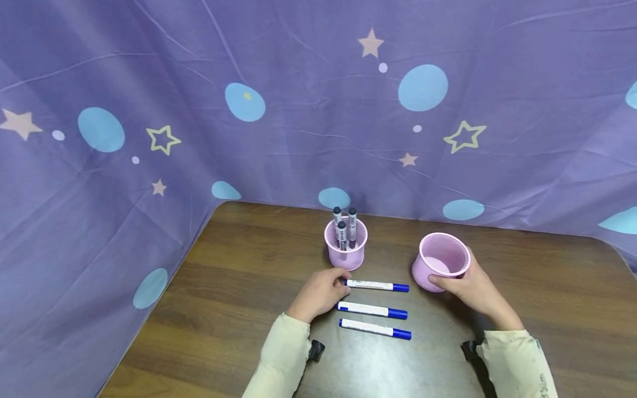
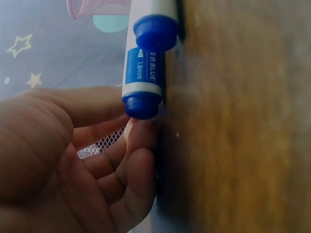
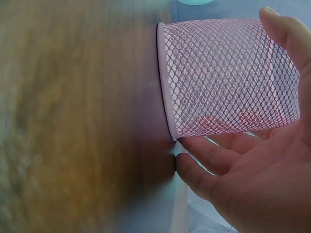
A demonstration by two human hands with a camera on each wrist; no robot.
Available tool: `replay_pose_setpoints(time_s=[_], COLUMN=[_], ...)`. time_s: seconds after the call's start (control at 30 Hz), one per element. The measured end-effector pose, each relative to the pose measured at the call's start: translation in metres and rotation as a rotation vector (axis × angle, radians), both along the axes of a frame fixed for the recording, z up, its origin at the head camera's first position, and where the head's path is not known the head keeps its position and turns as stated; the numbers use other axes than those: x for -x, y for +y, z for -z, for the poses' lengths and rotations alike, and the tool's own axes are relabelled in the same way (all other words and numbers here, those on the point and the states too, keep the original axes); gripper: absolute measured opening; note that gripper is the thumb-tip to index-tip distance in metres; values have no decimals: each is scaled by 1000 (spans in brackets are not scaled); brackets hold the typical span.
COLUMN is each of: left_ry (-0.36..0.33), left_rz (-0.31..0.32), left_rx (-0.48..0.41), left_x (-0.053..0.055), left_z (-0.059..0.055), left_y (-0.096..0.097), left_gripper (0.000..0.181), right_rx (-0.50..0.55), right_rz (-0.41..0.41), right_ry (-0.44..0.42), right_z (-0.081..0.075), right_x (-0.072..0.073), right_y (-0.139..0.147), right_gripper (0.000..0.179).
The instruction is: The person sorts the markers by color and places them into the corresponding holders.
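Observation:
Three white markers with blue caps lie in a row on the table. My left hand pinches the left end of the farthest marker between thumb and fingers. The middle marker and nearest marker lie closer to me; in the left wrist view the middle marker partly hides that grip. On the right, my right hand grips a pink mesh pen cup, thumb on its near side and fingers round the right side. This cup holds nothing and its base is at the table.
Another pink mesh pen cup stands behind the left hand, with three dark-capped markers upright inside. The wooden table backs onto a purple patterned cloth, which also closes off the left side.

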State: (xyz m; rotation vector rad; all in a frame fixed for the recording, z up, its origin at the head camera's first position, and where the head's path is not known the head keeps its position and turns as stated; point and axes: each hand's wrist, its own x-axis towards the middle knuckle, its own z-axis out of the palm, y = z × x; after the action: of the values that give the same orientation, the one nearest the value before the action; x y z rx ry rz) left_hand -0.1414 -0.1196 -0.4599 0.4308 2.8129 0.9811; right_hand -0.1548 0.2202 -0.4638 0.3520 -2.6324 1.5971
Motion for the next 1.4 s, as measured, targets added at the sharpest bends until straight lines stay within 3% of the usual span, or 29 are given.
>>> replay_pose_setpoints(time_s=[0.3, 0.47, 0.97, 1.4], left_ry=[31, 26, 102, 175], left_rz=[44, 68, 71, 49], left_rx=[46, 23, -25, -130], left_x=[4, 3, 0, -8], left_z=[0, -3, -26, -40], left_y=[0, -2, -5, 1], left_gripper=[11, 9, 6, 7], right_rx=[7, 15, -4, 4], right_rz=[-4, -8, -8, -5], right_ry=[-3, -1, -37, -37], right_z=[2, 2, 0, 1], right_x=[1, 0, 0, 1], right_y=[0, 1, 2, 1], right_gripper=[87, 87, 91, 89])
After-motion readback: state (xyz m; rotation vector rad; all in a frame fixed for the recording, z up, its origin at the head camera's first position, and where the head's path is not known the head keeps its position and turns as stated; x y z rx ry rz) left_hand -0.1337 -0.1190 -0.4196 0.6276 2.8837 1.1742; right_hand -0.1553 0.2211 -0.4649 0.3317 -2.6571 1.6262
